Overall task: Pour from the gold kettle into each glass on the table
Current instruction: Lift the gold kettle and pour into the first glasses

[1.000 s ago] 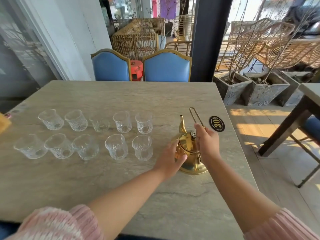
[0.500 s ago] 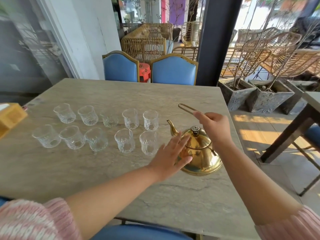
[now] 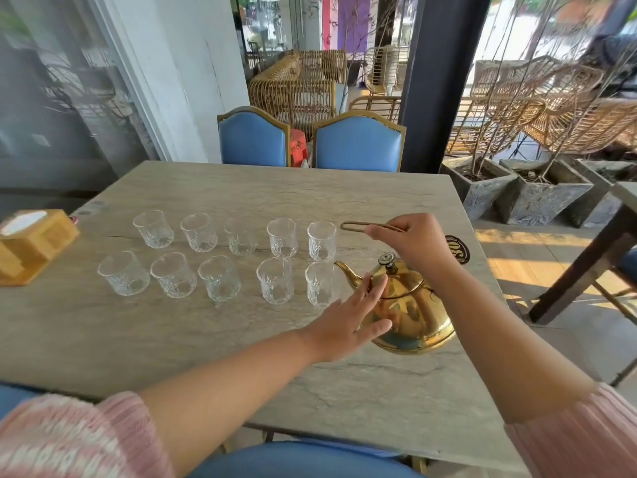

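Grips kettle [image 3: 410,315] handle [image 3: 355,226] with curled right hand [image 3: 413,246]. Lays left hand [image 3: 344,322], fingers [image 3: 374,291] straight, on kettle's left side. Aims spout [image 3: 348,274] at glasses [image 3: 275,281] left of kettle.

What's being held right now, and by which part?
The right hand grips the gold kettle by its wire handle; the left hand rests flat against its body.

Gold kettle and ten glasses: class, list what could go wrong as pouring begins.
1. The spout of the gold kettle is close beside the nearest front glass; a swing might topple it.
2. The right hand grips only the thin handle, so the kettle could tilt suddenly.
3. The left hand rests open against the body, which may be hot.
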`<state>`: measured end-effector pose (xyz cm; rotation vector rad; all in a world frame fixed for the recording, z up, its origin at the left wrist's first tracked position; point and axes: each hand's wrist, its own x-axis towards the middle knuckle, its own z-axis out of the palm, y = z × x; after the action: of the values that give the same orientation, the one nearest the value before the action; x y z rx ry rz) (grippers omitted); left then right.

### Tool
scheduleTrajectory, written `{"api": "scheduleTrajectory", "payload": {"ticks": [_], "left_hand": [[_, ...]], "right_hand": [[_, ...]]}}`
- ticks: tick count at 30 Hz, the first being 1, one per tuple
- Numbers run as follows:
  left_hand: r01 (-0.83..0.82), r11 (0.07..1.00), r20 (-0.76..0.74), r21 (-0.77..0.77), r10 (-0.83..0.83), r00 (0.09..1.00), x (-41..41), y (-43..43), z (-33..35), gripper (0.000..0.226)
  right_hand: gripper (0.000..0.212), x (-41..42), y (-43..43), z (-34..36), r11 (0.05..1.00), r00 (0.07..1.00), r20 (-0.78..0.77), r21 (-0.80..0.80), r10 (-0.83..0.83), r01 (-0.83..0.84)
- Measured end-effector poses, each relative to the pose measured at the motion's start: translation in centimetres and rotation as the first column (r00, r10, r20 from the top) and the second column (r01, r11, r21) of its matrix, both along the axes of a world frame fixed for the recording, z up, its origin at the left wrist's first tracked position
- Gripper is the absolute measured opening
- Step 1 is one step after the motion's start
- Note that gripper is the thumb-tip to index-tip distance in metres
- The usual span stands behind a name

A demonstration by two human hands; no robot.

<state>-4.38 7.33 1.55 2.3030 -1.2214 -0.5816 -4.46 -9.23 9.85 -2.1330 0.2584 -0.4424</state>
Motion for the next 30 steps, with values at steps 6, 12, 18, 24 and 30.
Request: {"api": "scheduleTrajectory", "payload": {"ticks": [6, 12, 18, 24, 30], "left_hand": [[-0.012, 0.999, -0.116, -0.049, 0.006, 0.993, 0.2, 0.8, -0.2, 0.064], [-0.026, 0.998, -0.195, -0.050, 0.016, 0.981, 0.0, 1.4, 0.1, 0.062], [-0.027, 0.997, -0.208, -0.074, 0.011, 0.978, 0.3, 1.5, -0.1, 0.062], [-0.011, 0.998, -0.192, -0.061, -0.001, 0.981, 0.4, 1.6, -0.3, 0.062], [0.013, 0.997, -0.164, -0.076, -0.026, 0.986, 0.5, 1.6, -0.1, 0.064]], "right_hand": [[0.051, 1.1, 1.1, 0.0, 0.999, 0.996, -0.091, -0.048, 0.011, -0.015], [0.051, 1.5, 2.1, 0.2, 0.996, 0.990, -0.138, -0.087, 0.015, -0.027], [0.050, 1.8, 2.4, 0.5, 0.993, 0.987, -0.158, -0.119, -0.010, -0.008], [0.048, 2.0, 2.7, 0.6, 0.989, 0.983, -0.183, -0.147, -0.020, -0.007], [0.052, 2.2, 2.8, 0.6, 0.986, 0.983, -0.184, -0.168, -0.024, -0.007]]}}
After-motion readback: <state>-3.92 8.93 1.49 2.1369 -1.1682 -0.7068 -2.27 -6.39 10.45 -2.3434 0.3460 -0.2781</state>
